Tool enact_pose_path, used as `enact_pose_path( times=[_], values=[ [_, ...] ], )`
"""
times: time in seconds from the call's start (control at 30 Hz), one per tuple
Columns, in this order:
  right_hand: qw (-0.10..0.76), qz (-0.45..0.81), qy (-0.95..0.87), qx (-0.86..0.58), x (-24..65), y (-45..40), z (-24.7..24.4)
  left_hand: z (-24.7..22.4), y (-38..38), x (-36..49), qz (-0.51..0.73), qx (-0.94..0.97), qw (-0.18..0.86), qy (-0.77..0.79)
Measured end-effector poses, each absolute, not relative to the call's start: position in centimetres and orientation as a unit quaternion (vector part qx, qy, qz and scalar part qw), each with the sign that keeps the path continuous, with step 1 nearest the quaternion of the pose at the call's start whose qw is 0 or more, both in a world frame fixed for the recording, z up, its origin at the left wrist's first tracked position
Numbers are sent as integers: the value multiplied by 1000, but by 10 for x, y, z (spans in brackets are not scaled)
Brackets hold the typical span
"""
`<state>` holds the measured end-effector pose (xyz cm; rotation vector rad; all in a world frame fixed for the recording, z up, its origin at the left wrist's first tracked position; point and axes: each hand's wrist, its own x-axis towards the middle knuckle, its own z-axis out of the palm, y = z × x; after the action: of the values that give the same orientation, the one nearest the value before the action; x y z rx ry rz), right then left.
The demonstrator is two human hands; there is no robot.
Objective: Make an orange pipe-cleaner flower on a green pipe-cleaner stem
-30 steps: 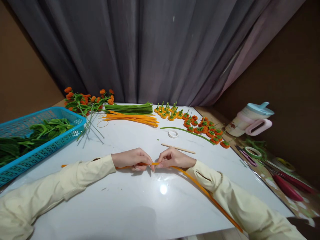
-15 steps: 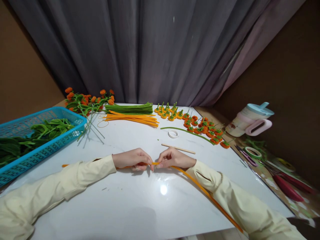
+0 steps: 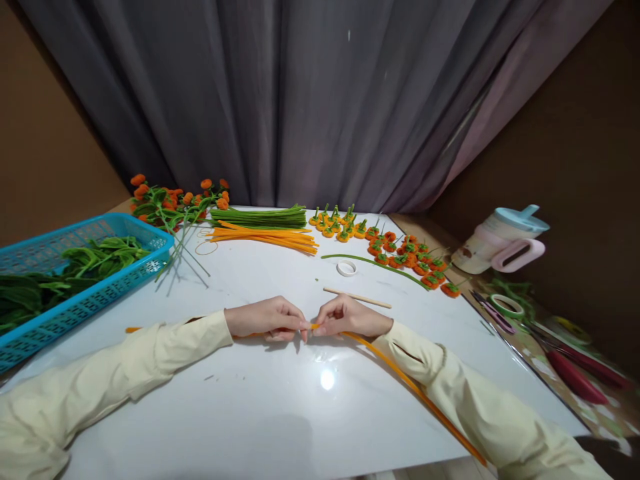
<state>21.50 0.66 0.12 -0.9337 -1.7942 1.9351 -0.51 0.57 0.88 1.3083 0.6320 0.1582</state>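
Note:
An orange pipe cleaner (image 3: 416, 388) runs through both hands above the white table, its right part curving down beside my right sleeve. My left hand (image 3: 273, 319) pinches it at thumb and fingertips. Close by, my right hand (image 3: 350, 316) grips it too, with only a short orange piece showing between the two hands. Another orange end shows left of my left sleeve; my arm hides the stretch between. Just beyond my right hand lie a thin wooden stick (image 3: 357, 297), a white tape roll (image 3: 347, 268) and a single green pipe cleaner (image 3: 375, 263).
Behind lie bundles of green pipe cleaners (image 3: 260, 217) and orange pipe cleaners (image 3: 263, 239). Small orange flower heads (image 3: 407, 250) stand at back right. A blue basket (image 3: 115, 285) of green leaves is at left. Scissors (image 3: 493, 313), red-handled pliers (image 3: 577, 377) and a cup (image 3: 495, 240) line the right.
The fingertips of my left hand have edged slightly right, so less of the orange pipe cleaner shows between my hands. Otherwise the scene looks the same.

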Motion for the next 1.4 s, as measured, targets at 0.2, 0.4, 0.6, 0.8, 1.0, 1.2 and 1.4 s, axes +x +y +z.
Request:
enact_pose_path(
  times=[0.2,0.4,0.6,0.8,1.0,1.2,1.4],
  values=[
    [168,681,-633,-327,215,7,0,10,7,-4,70,592,753,279],
    [169,683,-637,-315,216,7,0,7,8,-5,78,591,756,271],
    [175,682,-635,-318,216,7,-1,10,8,-5,68,584,762,272],
    [174,684,-634,-316,215,6,2,10,8,-5,70,563,778,271],
    [174,683,-631,-324,214,5,4,7,10,-6,77,558,783,265],
    [171,685,-626,-330,213,5,6,5,11,-6,79,551,790,255],
    [173,688,-624,-328,213,5,5,4,11,-6,81,539,799,254]
  ],
)
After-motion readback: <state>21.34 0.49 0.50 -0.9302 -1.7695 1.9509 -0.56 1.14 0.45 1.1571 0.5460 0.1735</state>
